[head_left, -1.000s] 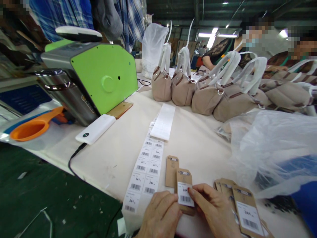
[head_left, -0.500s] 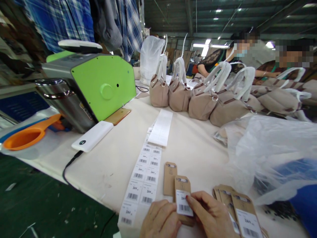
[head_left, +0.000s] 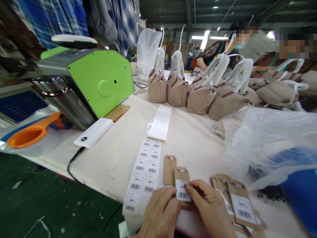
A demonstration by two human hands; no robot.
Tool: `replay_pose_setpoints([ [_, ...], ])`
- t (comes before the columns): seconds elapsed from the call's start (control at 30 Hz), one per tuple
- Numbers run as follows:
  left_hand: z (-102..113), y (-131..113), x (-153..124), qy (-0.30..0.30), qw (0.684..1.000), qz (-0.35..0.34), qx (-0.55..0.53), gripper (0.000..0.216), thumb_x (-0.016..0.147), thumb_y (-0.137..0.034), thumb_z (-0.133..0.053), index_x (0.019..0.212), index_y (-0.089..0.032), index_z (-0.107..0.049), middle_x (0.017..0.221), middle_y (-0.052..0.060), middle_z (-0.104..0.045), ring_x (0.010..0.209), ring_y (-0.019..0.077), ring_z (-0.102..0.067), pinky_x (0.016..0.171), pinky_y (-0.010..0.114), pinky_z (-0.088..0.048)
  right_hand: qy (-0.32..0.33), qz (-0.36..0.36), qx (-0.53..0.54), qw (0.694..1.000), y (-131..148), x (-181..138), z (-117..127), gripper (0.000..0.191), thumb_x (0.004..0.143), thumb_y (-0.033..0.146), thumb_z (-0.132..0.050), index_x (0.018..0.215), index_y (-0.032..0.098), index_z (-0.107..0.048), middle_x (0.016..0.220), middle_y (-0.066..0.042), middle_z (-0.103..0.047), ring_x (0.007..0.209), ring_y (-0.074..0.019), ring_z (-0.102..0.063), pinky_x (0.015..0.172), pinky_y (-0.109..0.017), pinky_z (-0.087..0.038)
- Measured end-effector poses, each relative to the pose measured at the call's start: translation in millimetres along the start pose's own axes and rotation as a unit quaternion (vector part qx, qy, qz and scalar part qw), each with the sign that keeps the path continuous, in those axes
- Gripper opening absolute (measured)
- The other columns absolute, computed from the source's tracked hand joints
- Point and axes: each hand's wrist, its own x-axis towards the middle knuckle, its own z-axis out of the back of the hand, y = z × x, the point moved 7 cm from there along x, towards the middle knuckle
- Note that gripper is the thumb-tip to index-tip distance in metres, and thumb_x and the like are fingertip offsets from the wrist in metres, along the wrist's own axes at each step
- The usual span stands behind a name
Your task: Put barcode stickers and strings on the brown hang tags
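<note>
A brown cardboard hang tag point(head_left: 181, 172) lies on the table in front of me, with a white barcode price sticker point(head_left: 182, 191) on its face. Curled against the tag's left edge, the fingers of my left hand point(head_left: 160, 211) hold it steady. My right hand point(head_left: 208, 205) has thumb and fingers closed at the sticker's upper right edge, a fingertip pressing on it. Another hang tag point(head_left: 169, 170) without a visible sticker lies just behind. To the left runs a strip of price stickers point(head_left: 142, 175). On the right is a loose pile of stickered hang tags point(head_left: 241, 201).
Several beige handbags point(head_left: 178, 92) with wrapped handles stand at the back. On the left are a green machine point(head_left: 106, 84), a steel flask point(head_left: 66, 102), a white power bank point(head_left: 94, 134) and an orange scoop point(head_left: 29, 135). Clear plastic point(head_left: 269, 145) covers the right side. Two people are beyond the bags.
The view has shifted slightly, so the table things sit a little higher in the picture. Both hands stay at the same tag and sticker, with little change in grip.
</note>
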Motion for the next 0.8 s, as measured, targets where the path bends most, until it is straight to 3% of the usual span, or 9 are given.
replay_pose_setpoints([
  [0.23, -2, -3, 6, 0.020, 1.000, -0.010, 0.017, 0.021, 0.084, -0.009, -0.038, 0.089, -0.014, -0.058, 0.101, 0.010, -0.069, 0.085, 0.0217, -0.062, 0.069, 0.034, -0.055, -0.023, 0.018, -0.075, 0.997, 12, 0, 3, 0.026, 0.077, 0.044, -0.052, 0.066, 0.022, -0.062, 0.059, -0.001, -0.066, 0.056, -0.0171, -0.060, 0.054, -0.026, -0.043],
  [0.5, -2, -3, 7, 0.054, 0.999, 0.006, 0.004, 0.020, 0.084, -0.009, -0.040, 0.092, -0.013, -0.058, 0.106, 0.010, -0.067, 0.090, 0.0232, -0.059, 0.074, 0.037, -0.054, -0.017, -0.022, -0.245, 0.969, 21, 3, 2, 0.014, 0.077, 0.032, -0.056, 0.066, 0.023, -0.057, 0.059, 0.001, -0.065, 0.058, -0.0183, -0.061, 0.055, -0.027, -0.037],
  [0.67, -4, -2, 6, 0.067, 0.998, 0.016, 0.001, 0.020, 0.085, -0.009, -0.040, 0.093, -0.014, -0.058, 0.107, 0.010, -0.067, 0.092, 0.0236, -0.058, 0.074, 0.039, -0.055, -0.018, -0.002, -0.321, 0.947, 30, -1, 1, 0.018, 0.083, 0.036, -0.052, 0.070, 0.024, -0.054, 0.064, -0.002, -0.067, 0.065, -0.0221, -0.064, 0.056, -0.029, -0.036],
  [0.8, -5, -2, 4, 0.063, 0.998, 0.025, 0.003, 0.019, 0.085, -0.009, -0.040, 0.090, -0.015, -0.058, 0.107, 0.010, -0.066, 0.093, 0.0224, -0.058, 0.076, 0.038, -0.054, -0.070, 0.012, -0.358, 0.931, 29, -3, 7, 0.020, 0.081, 0.042, -0.055, 0.077, 0.023, -0.055, 0.064, -0.003, -0.066, 0.061, -0.0218, -0.064, 0.052, -0.028, -0.037],
])
